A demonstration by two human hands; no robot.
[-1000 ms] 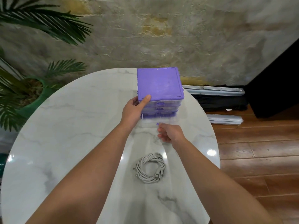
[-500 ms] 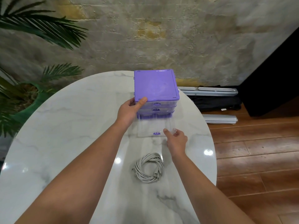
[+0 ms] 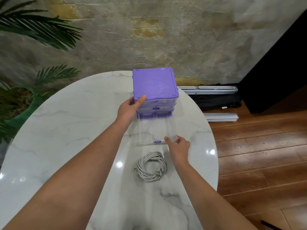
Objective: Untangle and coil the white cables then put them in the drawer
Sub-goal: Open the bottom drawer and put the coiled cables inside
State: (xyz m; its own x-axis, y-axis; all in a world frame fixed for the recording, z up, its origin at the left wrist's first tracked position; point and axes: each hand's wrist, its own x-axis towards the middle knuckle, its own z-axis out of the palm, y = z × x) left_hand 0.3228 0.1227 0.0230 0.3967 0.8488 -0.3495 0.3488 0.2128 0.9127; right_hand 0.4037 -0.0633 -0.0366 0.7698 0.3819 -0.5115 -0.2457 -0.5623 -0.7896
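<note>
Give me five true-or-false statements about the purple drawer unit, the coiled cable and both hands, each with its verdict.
1. The clear bottom drawer of the purple plastic drawer unit is pulled out. True.
2. The coiled white cable lies inside that drawer. False: it lies on the white marble table, nearer the person than the drawer.
3. The left hand grips the unit's near left corner. True.
4. The right hand holds the cable. False: its fingers are at the drawer's front edge.
5. All three drawers are open. False: the upper two are closed.
</note>
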